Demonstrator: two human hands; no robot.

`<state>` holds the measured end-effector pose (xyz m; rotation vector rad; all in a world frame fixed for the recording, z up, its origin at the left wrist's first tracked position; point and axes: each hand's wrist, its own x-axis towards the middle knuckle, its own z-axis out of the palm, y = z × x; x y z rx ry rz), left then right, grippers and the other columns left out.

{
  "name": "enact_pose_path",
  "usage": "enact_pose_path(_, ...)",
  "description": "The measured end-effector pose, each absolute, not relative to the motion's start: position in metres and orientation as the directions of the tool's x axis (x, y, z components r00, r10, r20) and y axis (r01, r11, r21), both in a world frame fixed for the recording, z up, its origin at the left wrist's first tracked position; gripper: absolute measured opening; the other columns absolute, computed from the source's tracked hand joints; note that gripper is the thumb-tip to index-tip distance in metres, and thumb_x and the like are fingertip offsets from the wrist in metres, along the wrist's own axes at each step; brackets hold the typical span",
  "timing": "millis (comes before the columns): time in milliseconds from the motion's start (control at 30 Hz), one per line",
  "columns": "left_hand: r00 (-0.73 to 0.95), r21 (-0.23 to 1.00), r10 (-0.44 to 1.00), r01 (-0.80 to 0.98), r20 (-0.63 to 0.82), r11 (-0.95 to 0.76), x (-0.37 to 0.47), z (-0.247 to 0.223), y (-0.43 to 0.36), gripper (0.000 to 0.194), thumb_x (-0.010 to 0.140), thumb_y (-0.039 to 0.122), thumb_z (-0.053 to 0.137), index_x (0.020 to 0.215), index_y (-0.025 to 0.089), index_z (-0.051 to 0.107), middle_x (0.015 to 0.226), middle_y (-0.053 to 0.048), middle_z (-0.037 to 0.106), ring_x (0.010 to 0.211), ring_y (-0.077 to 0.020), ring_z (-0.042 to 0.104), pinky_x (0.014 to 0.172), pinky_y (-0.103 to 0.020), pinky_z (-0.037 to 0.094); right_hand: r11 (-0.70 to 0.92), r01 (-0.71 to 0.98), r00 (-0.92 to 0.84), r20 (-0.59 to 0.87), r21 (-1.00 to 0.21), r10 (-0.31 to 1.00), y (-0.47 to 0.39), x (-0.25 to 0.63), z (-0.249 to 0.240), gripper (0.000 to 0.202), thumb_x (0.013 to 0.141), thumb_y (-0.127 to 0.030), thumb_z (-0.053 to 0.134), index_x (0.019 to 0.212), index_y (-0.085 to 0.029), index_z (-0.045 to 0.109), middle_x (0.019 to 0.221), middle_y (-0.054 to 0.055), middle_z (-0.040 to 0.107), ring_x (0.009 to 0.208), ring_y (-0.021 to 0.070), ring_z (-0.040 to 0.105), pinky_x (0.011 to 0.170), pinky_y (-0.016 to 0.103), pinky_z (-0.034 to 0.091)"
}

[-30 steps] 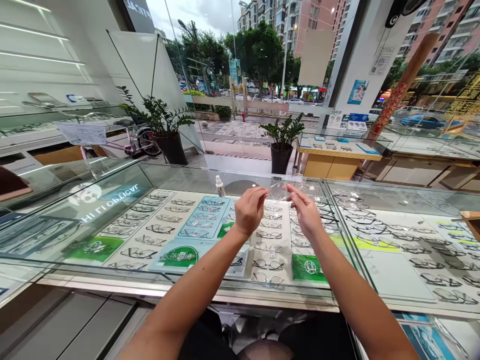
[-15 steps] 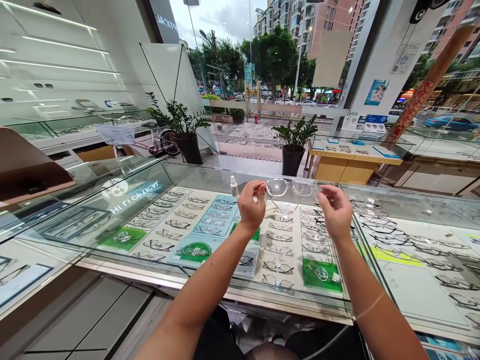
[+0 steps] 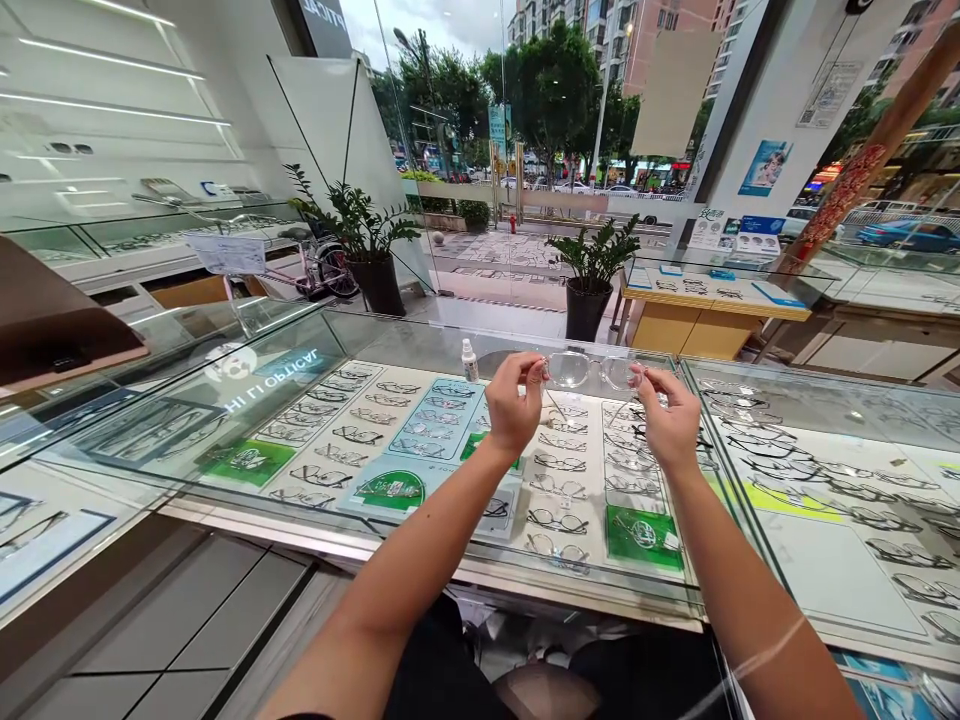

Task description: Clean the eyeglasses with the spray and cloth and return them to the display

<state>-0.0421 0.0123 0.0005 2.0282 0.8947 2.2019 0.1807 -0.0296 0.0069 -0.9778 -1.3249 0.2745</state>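
Clear-framed eyeglasses (image 3: 570,369) are held up in front of me, above the glass display counter (image 3: 420,345). My left hand (image 3: 515,405) pinches their left side between thumb and fingers. At the right side, my right hand (image 3: 670,415) grips the frame in the same way, its fingertips closed at the hinge. The thin temples point down toward me. Just left of my left hand, a small white spray bottle (image 3: 469,360) stands upright on the counter top.
Rows of eyeglasses (image 3: 559,521) lie inside the case, among green display cards (image 3: 643,537). Beyond the counter stand two potted plants (image 3: 589,300), a pink bicycle (image 3: 300,265) and a wooden table (image 3: 705,315). A brown panel (image 3: 56,320) juts in at the left.
The right hand has closed in on the right side of the eyeglasses, and the frame now sits slightly further right, turned a little. My view has tilted down slightly.
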Motion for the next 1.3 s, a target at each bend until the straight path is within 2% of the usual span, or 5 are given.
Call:
enact_pose_path(333,-0.100,0.367,0.358,0.395,0.928,-0.842,-0.041,0.005,0.010,0.015,0.105,0.025,0.056,0.102,0.017,0.068,0.093,-0.005,0.071,0.070,-0.0108,0.065,0.065,-0.024,0.053,0.564,0.338,0.329,0.656,-0.753,0.679,-0.025,0.185,0.004,0.027,0.095,-0.044,0.067,0.103,-0.022,0.081,0.104,0.009,0.080,0.090,0.0245,0.071,0.085,0.042,0.054)
enact_pose_path(600,-0.064,0.481,0.495,0.369,0.867,-0.795,-0.041,0.005,0.012,0.027,0.108,0.039,0.051,0.101,0.019,0.067,0.092,-0.006,0.071,0.070,-0.0119,0.067,0.064,-0.026,0.053,0.562,0.370,0.339,0.671,-0.740,0.660,-0.024,0.186,0.006,0.031,0.097,-0.047,0.064,0.102,-0.022,0.081,0.103,0.009,0.079,0.086,0.0230,0.067,0.081,0.040,0.053)
enact_pose_path(833,-0.020,0.564,0.581,0.270,0.814,-0.780,-0.039,0.006,0.011,0.025,0.106,0.040,0.054,0.105,0.019,0.067,0.096,-0.005,0.070,0.075,-0.0128,0.069,0.067,-0.026,0.055,0.539,0.330,0.367,0.631,-0.775,0.683,-0.023,0.188,0.006,0.030,0.097,-0.047,0.065,0.104,-0.023,0.082,0.106,0.009,0.079,0.085,0.0226,0.068,0.081,0.039,0.054)
enact_pose_path(1133,-0.009,0.561,0.582,0.278,0.813,-0.780,-0.037,0.004,0.010,0.025,0.105,0.041,0.055,0.105,0.019,0.069,0.092,-0.005,0.070,0.074,-0.0128,0.068,0.066,-0.026,0.055,0.483,0.269,0.381,0.553,-0.833,0.741,-0.016,0.192,0.000,0.034,0.093,-0.051,0.067,0.102,-0.021,0.082,0.109,0.010,0.080,0.083,0.0226,0.069,0.082,0.041,0.055)
enact_pose_path(1300,-0.042,0.525,0.541,0.320,0.840,-0.789,-0.039,0.007,0.011,0.023,0.105,0.039,0.057,0.104,0.021,0.071,0.092,-0.005,0.072,0.080,-0.0145,0.068,0.070,-0.028,0.056,0.489,0.277,0.354,0.561,-0.827,0.748,-0.015,0.191,-0.002,0.035,0.094,-0.049,0.066,0.108,-0.021,0.081,0.112,0.012,0.080,0.092,0.0263,0.074,0.087,0.043,0.055)
